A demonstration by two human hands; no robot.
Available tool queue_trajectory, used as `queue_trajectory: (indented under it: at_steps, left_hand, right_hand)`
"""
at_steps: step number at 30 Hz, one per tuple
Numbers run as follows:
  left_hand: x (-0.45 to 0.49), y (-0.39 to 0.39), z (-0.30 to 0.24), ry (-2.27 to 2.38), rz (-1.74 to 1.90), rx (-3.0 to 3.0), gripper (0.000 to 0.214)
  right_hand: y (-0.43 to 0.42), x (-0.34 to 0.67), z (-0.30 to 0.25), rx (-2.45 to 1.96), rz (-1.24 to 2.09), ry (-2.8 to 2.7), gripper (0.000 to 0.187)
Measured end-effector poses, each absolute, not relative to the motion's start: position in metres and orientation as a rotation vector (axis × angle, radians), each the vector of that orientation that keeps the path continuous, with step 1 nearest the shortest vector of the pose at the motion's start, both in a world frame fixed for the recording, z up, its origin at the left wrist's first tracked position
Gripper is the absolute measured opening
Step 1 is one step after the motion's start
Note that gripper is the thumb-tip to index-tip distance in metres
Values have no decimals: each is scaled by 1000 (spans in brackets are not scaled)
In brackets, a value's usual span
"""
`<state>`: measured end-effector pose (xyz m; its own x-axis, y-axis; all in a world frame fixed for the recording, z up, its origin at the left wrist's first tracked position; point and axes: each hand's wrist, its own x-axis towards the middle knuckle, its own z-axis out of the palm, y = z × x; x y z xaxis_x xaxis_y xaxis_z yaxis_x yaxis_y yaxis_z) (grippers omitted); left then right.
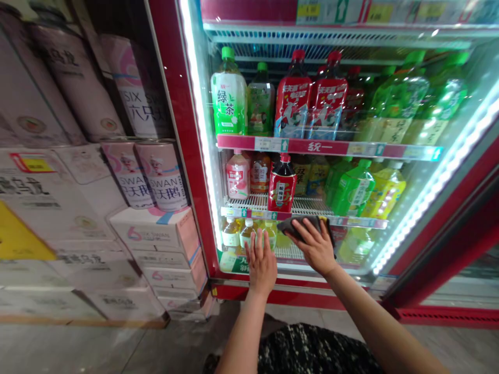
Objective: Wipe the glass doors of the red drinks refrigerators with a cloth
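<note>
My left hand (262, 262) is open, its fingers stretched upward in front of the small bottles (248, 232) on the bottom shelf. Whether it touches a surface there, I cannot tell. Under the spread fingers of my right hand (317, 246) is a dark grey cloth (289, 226) with a bit of yellow at its edge. That hand holds the cloth flat at the height of the middle shelf's front edge, against what looks like the cooler's glass front. Just above the cloth stands a dark bottle with a red label (282, 187).
The lit drinks cooler has a red frame (183, 156). Green tea bottles (229, 98) and red-labelled bottles (293, 101) fill its upper shelf. At left, drink cartons (152, 231) and large cans (162, 174) are stacked beside it. Another red cooler (440, 291) adjoins on the right.
</note>
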<state>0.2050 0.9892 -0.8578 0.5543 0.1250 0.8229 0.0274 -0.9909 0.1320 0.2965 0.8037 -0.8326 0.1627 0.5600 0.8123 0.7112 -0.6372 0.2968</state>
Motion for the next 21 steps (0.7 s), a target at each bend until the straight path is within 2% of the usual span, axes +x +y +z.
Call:
queue_trajectory:
  at_steps: [2, 4, 10, 16, 21]
  left_hand:
    - [208, 984, -860, 71, 1456, 2670, 76]
    - [212, 981, -863, 28, 1503, 2648, 74]
    - [231, 960, -878, -49, 1623, 2505, 71]
    - [257, 935, -901, -67, 1594, 2475, 73]
    - [272, 942, -914, -46, 1740, 2502, 75]
  right_hand:
    - [791, 295, -840, -2301, -1494, -951, 54]
    - [783, 290, -852, -2321, -1472, -897, 52]
    - [776, 301, -851, -2310, -1443, -1442, 48]
    - [743, 302, -887, -2410, -1481, -762, 54]
    - [737, 305, -902, -2418, -1468, -1118, 55]
